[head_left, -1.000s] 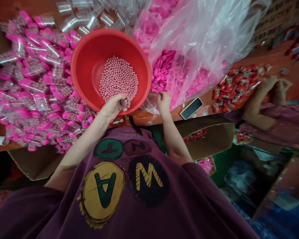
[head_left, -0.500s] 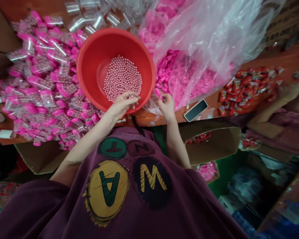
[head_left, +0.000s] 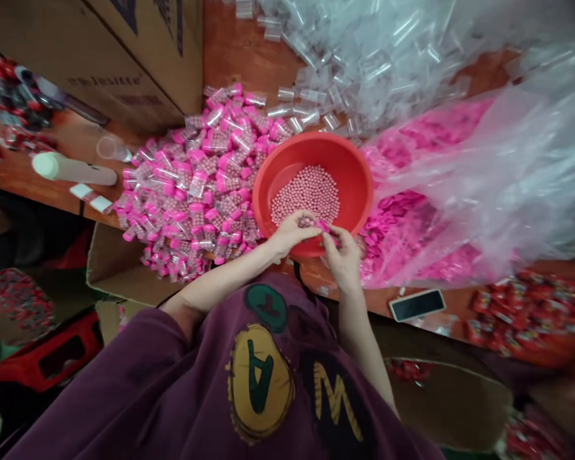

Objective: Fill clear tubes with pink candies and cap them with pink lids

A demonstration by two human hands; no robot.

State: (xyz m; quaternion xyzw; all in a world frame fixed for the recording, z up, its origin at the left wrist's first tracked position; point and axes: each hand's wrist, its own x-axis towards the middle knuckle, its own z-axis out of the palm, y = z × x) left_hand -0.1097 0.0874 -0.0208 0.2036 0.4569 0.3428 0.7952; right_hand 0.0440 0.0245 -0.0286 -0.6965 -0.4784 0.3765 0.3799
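My left hand (head_left: 292, 235) is closed around a small clear container of pink beads (head_left: 307, 222), mostly hidden by the fingers, over the near rim of a red basin (head_left: 359, 220). My right hand (head_left: 342, 255) pinches a bright pink cap (head_left: 322, 226) at that container's open end; whether the cap is fully seated cannot be seen. Loose pink beads (head_left: 306, 191) lie in the bottom of the basin. To the left spreads a heap of bead-filled clear containers with pink caps (head_left: 206, 191). Loose pink caps (head_left: 388, 220) spill from a plastic bag at right.
Clear tubes (head_left: 335, 96) lie behind the basin, beside the large plastic bag (head_left: 489, 185). A phone (head_left: 417, 305) rests near the table edge. Cardboard box (head_left: 138, 57), white bottle (head_left: 74, 168) and red packets (head_left: 531, 313) stand or lie around. An open carton (head_left: 450, 396) sits below the edge.
My right hand has come left from the cap pile with a pink cap and meets my left hand over the basin's near rim. The camera view has turned left.
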